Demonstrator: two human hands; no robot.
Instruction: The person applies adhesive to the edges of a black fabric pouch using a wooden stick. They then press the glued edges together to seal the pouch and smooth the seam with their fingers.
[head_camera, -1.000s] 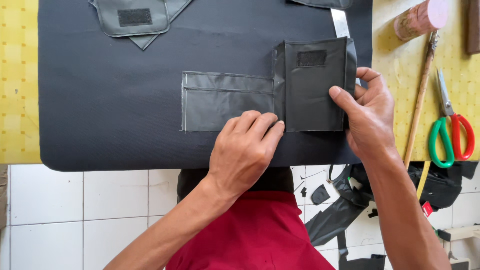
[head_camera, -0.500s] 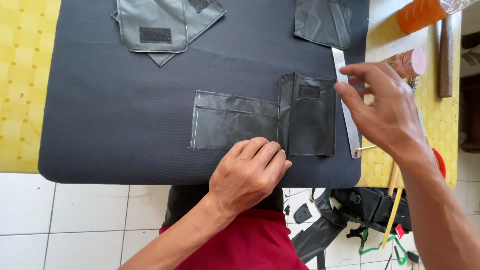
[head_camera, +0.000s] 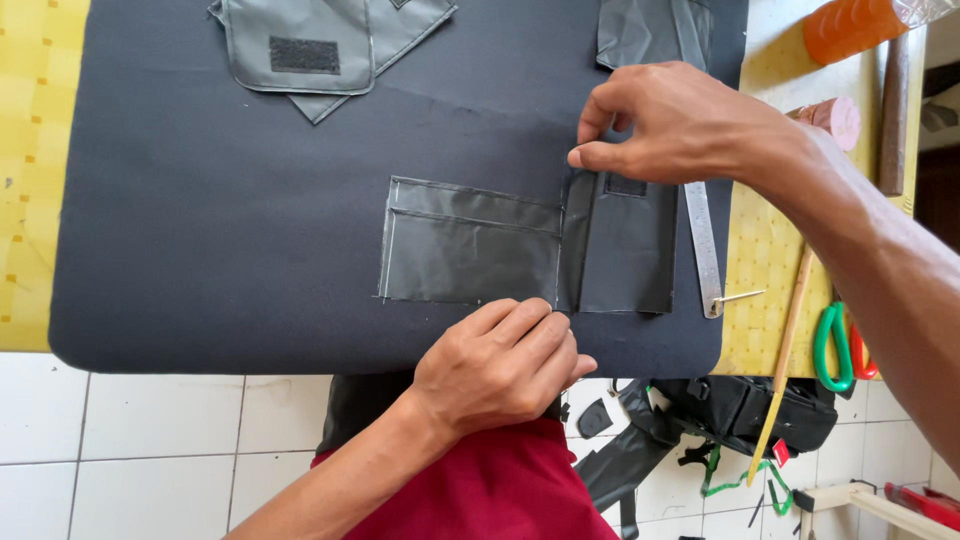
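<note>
The dark grey pocket panel (head_camera: 470, 245) lies flat on the black mat (head_camera: 200, 230) that covers most of the yellow worktop (head_camera: 25, 150), with its folded flap piece (head_camera: 625, 245) standing at its right end. A second ago the right hand (head_camera: 680, 125) was pressed against the right edge of that flap; it has since been lifted and moved to the top, where the upper left corner of the flap is now pinched between thumb and forefinger, the other fingers being curled above it. The left hand (head_camera: 500, 365) has been kept where it was, laid palm down with the fingers together on the lower edge of the panel, just at the seam where panel and flap meet. By this shift the steel ruler (head_camera: 703, 245), formerly hidden under the hand, has been uncovered just beside the flap's right edge. It is judged that pressing has given way to adjusting: the flap is being lined up or lifted at its top while the piece is held steady from below. Green-handled scissors (head_camera: 832, 345) and a wooden stick (head_camera: 785, 365) are left untouched to the right, and further grey cut pieces (head_camera: 300, 45) lie at the top of the mat.
</note>
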